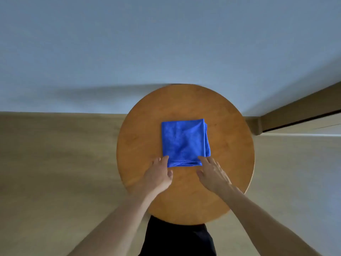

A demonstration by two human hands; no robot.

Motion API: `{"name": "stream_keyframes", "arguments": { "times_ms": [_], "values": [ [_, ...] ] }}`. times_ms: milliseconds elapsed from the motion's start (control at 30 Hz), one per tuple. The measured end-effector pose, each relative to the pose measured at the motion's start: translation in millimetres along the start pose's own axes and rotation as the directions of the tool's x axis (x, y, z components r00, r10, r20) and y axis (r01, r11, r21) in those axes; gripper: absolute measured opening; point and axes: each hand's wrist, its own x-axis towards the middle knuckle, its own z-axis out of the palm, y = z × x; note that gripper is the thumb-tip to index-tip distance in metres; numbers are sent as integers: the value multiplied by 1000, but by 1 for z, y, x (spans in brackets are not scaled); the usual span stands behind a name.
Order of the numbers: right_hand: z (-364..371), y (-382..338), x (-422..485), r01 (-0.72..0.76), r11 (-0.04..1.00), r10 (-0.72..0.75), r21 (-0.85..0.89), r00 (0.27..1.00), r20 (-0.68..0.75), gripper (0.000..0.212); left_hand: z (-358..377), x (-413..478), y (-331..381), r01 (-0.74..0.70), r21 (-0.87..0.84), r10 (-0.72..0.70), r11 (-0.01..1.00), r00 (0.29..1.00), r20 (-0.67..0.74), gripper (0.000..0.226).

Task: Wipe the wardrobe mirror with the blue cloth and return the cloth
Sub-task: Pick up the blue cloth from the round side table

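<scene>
The folded cloth (185, 142) lies in the middle of the table (140, 126). The left hand (159, 174) and right hand (212, 174) touch its near corners, fingers straight and spread, gripping nothing. No mirror shows, so I cannot tell whether the wiping is done or yet to come.

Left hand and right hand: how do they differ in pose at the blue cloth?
The left hand is at the near left corner of the blue cloth, the right hand at its near right corner. The left hand keeps its fingers close together; the right hand spreads them. Both are over the round table, and neither grips the cloth.
</scene>
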Motion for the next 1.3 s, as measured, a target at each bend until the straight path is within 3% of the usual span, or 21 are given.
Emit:
{"name": "stream_keyframes", "arguments": {
  "times_ms": [267,500,633,867,1033,1133,1300],
  "values": [
    [13,16,55,-31,999,32,12,998,-48,61,16,55,5,56,4,-55,998,993,-106,63],
    [7,17,91,-126,975,152,182,979,-138,49,9,88,14,53,-102,-73,993,975,-208,37],
    [6,17,101,-150,944,196,294,972,-132,52,11,96,18,74,-199,-125,977,958,-258,37],
    [10,26,98,-331,824,317,460,942,110,71,25,88,15,113,-383,-226,917,938,-264,59],
    [7,27,84,-366,763,309,533,930,198,36,27,73,19,192,-415,-285,889,942,-175,77],
    [2,25,72,-371,714,298,594,929,221,27,29,61,23,216,-462,-310,860,941,-136,61],
    [-15,19,48,-352,703,258,619,936,239,41,16,30,33,226,-556,-328,800,940,-90,31]
  ]
}}
